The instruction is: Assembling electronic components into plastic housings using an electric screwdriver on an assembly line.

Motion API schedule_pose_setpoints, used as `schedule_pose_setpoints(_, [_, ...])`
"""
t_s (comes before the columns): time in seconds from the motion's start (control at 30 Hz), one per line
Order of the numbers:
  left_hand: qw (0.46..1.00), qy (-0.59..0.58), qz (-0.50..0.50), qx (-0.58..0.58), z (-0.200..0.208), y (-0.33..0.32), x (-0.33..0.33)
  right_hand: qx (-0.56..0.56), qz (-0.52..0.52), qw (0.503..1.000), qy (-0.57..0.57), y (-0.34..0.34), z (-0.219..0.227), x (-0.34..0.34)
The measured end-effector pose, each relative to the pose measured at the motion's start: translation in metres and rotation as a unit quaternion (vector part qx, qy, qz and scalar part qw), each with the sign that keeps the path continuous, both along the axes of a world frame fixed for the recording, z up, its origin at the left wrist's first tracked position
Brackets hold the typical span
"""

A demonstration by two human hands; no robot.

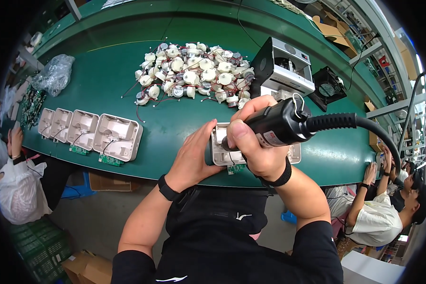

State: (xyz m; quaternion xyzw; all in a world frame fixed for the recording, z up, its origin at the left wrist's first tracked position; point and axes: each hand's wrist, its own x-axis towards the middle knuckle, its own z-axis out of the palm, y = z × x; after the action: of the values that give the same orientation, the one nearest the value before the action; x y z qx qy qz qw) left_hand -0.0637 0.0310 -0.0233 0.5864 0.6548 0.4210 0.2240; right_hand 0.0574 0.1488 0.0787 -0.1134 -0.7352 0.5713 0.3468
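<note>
Along the left end of the green tabletop, one heap of small green circuit boards, too jumbled to count; just beside it, one crumpled clear plastic bag, contents not readable. Next, four open off-white housings in a row, each with moulded compartments and a dark wire inside; two green boards plainly visible at their near edges. Beyond, mid-tabletop, one pile of round whitish motor-like parts with red wires, dozens, overlapping, no exact count. Left hand: thumb and forefinger spread wide, braced on the left side of an open work housing, which sits at the near edge, compartments upward; one green board pokes out below. Right hand: fingers wrapped around one black corded power tool, its front end angled down over the housing; tip contact cannot be told. Off-white plastic shows right of that hand too; same piece or second, cannot tell. Farther right, one silver-and-black open-fronted machine, mechanism inside, then one black fan-like unit.
</note>
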Motion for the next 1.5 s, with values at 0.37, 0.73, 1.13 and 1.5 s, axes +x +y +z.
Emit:
schedule_pose_setpoints(0.37, [1.000,0.014,-0.013,0.016,0.011,-0.004,-0.005,-0.035,-0.067,0.997,0.023,-0.015,0.030,-0.003])
schedule_pose_setpoints(0.73, [0.966,-0.248,0.023,0.075,0.041,-0.074,0.033,0.025,-0.022,0.999,0.041,-0.055,0.024,0.001])
schedule_pose_setpoints(1.13, [0.919,-0.394,0.030,0.006,0.026,-0.084,0.027,0.403,-0.296,0.771,-0.395,0.006,-0.072,0.091])
schedule_pose_setpoints(1.5, [0.940,-0.327,0.047,-0.083,0.017,-0.097,0.023,0.366,-0.367,0.707,-0.481,0.029,-0.063,0.192])
